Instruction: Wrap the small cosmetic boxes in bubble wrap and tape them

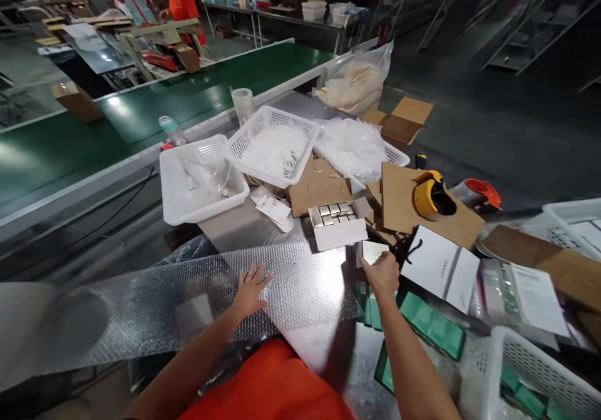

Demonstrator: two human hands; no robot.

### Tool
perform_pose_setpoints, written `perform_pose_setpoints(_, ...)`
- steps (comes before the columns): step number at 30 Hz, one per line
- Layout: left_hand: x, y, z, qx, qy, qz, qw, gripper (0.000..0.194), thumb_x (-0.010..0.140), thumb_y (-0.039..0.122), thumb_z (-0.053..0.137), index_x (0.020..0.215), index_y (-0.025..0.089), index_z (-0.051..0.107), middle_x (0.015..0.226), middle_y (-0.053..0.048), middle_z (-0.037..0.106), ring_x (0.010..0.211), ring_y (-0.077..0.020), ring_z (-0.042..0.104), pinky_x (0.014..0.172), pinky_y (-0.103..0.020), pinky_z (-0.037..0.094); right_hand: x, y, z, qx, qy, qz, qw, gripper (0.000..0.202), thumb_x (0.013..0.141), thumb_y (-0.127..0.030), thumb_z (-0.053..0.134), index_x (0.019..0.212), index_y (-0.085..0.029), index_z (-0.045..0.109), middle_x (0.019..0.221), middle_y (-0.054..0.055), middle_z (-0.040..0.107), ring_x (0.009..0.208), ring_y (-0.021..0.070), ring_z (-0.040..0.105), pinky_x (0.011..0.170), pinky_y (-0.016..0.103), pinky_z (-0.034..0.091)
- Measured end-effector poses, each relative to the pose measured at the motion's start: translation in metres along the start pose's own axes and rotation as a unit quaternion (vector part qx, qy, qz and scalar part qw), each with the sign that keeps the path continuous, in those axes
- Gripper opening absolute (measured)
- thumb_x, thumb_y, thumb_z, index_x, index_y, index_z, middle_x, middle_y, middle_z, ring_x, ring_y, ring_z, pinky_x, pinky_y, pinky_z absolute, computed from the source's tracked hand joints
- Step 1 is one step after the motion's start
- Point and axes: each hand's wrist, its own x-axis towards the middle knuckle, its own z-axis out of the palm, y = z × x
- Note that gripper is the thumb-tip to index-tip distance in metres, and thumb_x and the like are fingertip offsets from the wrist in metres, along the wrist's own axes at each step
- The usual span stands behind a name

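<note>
I find a dim warehouse floor, where a broad green conveyor belt (188,88) runs beyond a bare metal worktable (314,345). My landmark is the long sheet of clear bubble wrap (291,282) laid across that table.

Left hand (251,291): palm down on the bubble wrap near its middle, fingers spread and gripping nothing. Right hand (382,273): just off the wrap's right end, thumb and fingers closed around a small, pale-topped square box (374,250). The underside of that grip is hidden from me.

Just past the wrap's far edge, toward its right end, stands a white cardboard carton (340,233) filled with small metallic-topped square packs (334,213). Green flat packets (432,326) lie right of the wrap.

Handling notes: I judge the light flat-handed pressure sound, since it should keep the wrap from sliding; heavier pressure could burst bubbles. The small box is best held by opposite sides, level, without squeezing its top. I would lift it clear of the carton's near wall, as a low pass could snag there or drag the wrap's edge.
</note>
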Motion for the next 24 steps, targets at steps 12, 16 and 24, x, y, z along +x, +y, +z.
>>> perform_pose_setpoints(12,-0.003,-0.004,-0.003,0.057,0.0,-0.003,0.998,0.083,0.083,0.042,0.066,0.157,0.033,0.029,0.168,-0.009,0.007,0.153,-0.0417,0.005,0.119,-0.065,0.013,-0.112,0.074,0.008,0.069,0.108,-0.23,0.965,0.044,0.094,-0.051,0.04,0.118,-0.018,0.057,0.119,0.017,0.059,0.113,0.0307,0.056,0.098,0.049,0.046)
perform_pose_setpoints(16,-0.003,-0.004,-0.003,0.074,0.009,0.001,0.997,0.081,0.084,0.042,0.064,0.157,0.033,0.03,0.168,-0.008,0.008,0.154,-0.0411,0.006,0.118,-0.064,0.015,-0.203,0.157,0.01,0.001,0.144,-0.033,0.989,0.054,0.089,-0.051,0.036,0.12,-0.011,0.056,0.1,0.022,0.061,0.101,0.0399,0.06,0.085,0.057,0.051)
perform_pose_setpoints(24,-0.003,0.0,-0.008,0.073,0.017,-0.002,0.997,0.085,0.08,0.04,0.07,0.156,0.03,0.033,0.169,-0.01,0.009,0.153,-0.0426,0.009,0.117,-0.066,0.018,-0.242,0.215,0.031,-0.077,0.12,0.23,0.963,0.077,0.077,-0.053,0.037,0.132,-0.002,0.051,0.105,0.038,0.061,0.084,0.0501,0.068,0.052,0.059,0.049)
